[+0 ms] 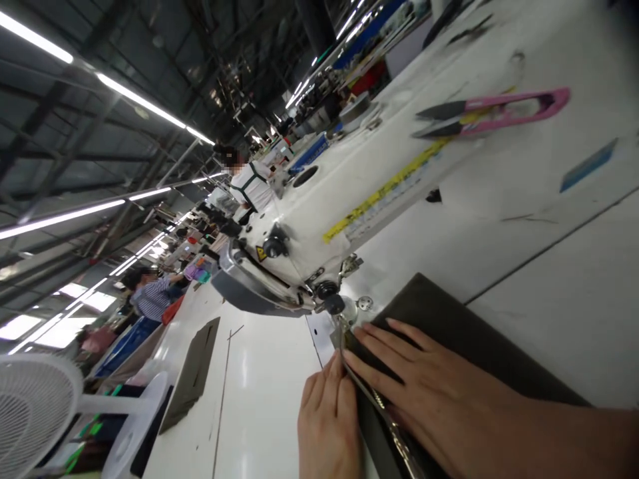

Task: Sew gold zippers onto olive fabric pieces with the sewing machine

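A piece of dark olive fabric [452, 339] lies on the sewing machine bed, its front end near the presser foot and needle area of the sewing machine [304, 246]. My right hand [424, 386] rests flat on it, fingers spread and pointing toward the needle. Along the fabric's left edge runs a narrow strip with shiny gold glints [397, 436], which looks like a zipper. My left hand [329, 419] is closed at that edge, fingertips together just in front of the presser foot and close to my right fingertips. What lies under the left fingers is partly hidden.
Pink-handled thread snips [494, 113] lie on the machine arm, beside a yellow measuring tape strip [387, 189]. Cut dark fabric pieces [192, 372] sit on the table at left, near a white fan [37, 412]. Two people [252, 186] are farther back.
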A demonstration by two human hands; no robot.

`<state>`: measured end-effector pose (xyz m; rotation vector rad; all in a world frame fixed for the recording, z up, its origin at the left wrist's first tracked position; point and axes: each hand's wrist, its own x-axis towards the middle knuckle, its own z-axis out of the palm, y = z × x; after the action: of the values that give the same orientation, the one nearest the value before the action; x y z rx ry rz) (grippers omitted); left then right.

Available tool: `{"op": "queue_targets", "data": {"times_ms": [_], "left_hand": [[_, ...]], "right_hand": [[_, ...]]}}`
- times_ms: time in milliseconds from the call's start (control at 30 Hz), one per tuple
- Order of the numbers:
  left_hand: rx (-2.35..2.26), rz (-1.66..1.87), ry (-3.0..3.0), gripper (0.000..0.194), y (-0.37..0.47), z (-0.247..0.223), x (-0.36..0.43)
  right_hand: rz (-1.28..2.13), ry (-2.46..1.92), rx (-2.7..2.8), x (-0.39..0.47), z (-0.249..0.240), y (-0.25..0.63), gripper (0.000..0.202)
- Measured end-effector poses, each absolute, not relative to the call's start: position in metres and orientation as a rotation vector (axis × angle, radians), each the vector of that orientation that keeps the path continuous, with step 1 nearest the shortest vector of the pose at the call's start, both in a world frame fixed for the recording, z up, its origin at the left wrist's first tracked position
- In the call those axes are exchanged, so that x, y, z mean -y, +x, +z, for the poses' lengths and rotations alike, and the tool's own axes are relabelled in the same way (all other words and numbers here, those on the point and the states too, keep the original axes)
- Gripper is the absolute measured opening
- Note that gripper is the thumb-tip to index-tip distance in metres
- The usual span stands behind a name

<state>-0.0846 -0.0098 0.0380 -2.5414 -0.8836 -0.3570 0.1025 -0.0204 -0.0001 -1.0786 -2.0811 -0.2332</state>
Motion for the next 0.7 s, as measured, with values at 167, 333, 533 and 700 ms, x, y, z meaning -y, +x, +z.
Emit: {"op": "queue_targets", "data": {"times_ms": [167,333,533,700], "left_hand": [[0.813,-0.342,-2.517,0.028,-0.086,0.039,0.006],[0.849,-0.281,-2.532,0.028,-0.080,0.045,0.008],[1.017,-0.357,-2.612,0.033,-0.077,0.040,0.021],[1.183,-0.557,-2.654,0.025,-0.073,0.031,0.027]], "right_hand": [[-0.183,-1.104,2.090,0.020,-0.003,0.102,0.041],[-0.220,-1.117,2.131,0.021,-0.009,0.100,0.048],[-0.322,-1.079,2.190,0.025,-0.013,0.104,0.050],[-0.451,-0.968,2.305,0.023,-0.011,0.113,0.056]]}}
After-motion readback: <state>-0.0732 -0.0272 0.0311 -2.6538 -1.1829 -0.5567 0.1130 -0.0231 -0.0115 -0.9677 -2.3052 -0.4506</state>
